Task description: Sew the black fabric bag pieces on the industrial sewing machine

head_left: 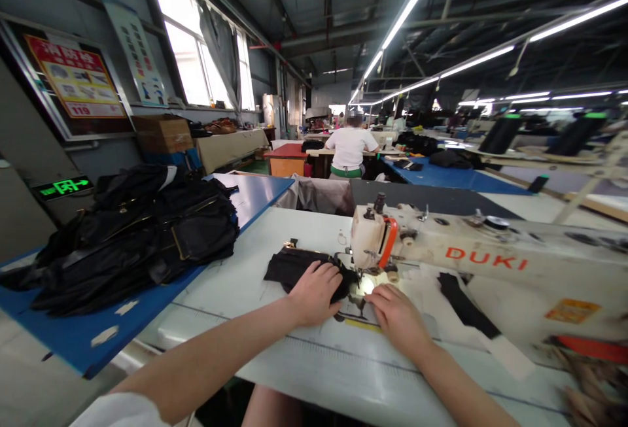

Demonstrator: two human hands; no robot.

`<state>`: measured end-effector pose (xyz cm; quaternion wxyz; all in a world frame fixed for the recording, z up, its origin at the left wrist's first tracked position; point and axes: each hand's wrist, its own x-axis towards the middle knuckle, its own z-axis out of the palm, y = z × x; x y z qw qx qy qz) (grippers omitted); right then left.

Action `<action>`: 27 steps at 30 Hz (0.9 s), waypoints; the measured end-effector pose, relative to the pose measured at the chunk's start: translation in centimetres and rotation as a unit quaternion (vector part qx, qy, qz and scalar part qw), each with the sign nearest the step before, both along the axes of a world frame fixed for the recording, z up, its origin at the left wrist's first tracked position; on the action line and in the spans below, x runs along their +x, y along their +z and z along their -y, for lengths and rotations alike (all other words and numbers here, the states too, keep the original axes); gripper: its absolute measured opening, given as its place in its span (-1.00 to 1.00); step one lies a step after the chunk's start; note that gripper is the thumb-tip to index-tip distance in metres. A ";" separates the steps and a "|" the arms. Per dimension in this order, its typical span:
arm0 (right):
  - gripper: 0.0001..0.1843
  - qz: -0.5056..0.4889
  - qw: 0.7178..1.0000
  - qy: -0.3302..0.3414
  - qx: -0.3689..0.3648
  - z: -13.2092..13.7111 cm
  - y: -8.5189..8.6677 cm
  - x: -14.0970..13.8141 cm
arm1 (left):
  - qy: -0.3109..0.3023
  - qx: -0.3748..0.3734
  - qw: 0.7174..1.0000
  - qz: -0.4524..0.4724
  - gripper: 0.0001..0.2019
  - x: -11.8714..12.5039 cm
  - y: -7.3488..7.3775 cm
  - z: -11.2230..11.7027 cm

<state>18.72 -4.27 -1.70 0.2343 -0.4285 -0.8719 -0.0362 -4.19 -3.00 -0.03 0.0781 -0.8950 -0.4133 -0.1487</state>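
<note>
A small black fabric piece (289,267) lies on the white sewing table (275,231), reaching under the head of a cream sewing machine (495,260) marked DUKI. My left hand (314,293) rests flat on the fabric's right part, fingers stretched out toward the needle. My right hand (397,316) lies on the table just right of the lit needle area (367,283), fingers curled down on the edge of the work there; what is under them is hidden.
A heap of black garments (137,234) sits on a blue table (73,342) at left. Black strips (461,306) lie under the machine arm. A person in a white shirt (350,149) sits with their back turned at a far table. Cardboard boxes (164,133) stand by the windows.
</note>
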 end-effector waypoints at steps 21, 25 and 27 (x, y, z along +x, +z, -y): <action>-0.73 -0.095 0.987 -0.123 0.039 9.2 0.8 11.9 | -0.020 0.010 0.998 -0.066 -0.72 2.0 -0.7 -1.0; -0.71 -0.086 0.954 -0.281 0.057 11.3 2.8 18.9 | -0.021 0.004 0.998 -0.054 -0.63 2.4 -1.6 -1.9; -0.66 -0.094 0.920 -0.377 0.056 12.6 3.7 23.3 | -0.007 -0.012 0.998 -0.069 -0.62 2.6 -1.8 -2.3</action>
